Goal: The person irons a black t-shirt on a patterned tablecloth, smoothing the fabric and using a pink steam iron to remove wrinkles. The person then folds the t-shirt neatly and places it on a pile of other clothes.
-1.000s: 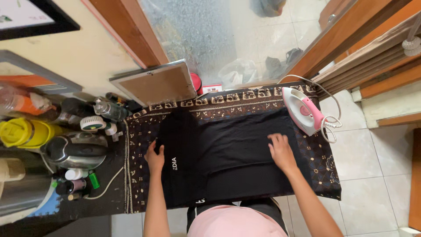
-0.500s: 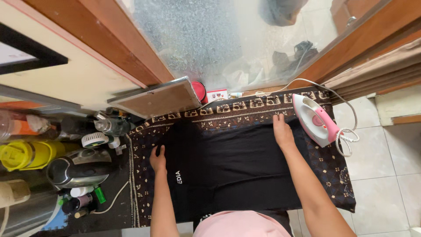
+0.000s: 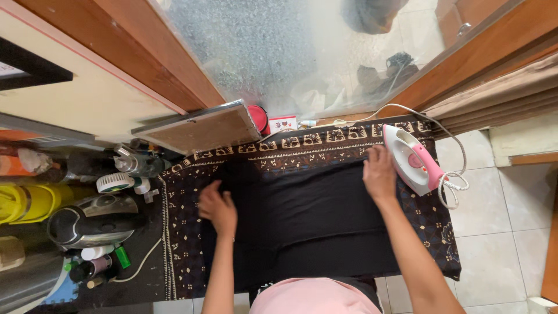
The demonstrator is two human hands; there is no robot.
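Black shirt (image 3: 314, 215) lies flat on the patterned cloth (image 3: 433, 218): soft, light, best pinched at edges. My left hand (image 3: 219, 207) seems loosely curled on it; right hand (image 3: 379, 173) presses open.

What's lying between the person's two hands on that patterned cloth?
In the head view, only flat black garment spans between the left hand and the right hand; nothing else lies there.

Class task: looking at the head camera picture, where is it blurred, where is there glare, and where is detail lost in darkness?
Head view: the left hand is motion-blurred; the right hand is sharper; glare washes the frosted glass; the black garment shows few folds; edges bend slightly.
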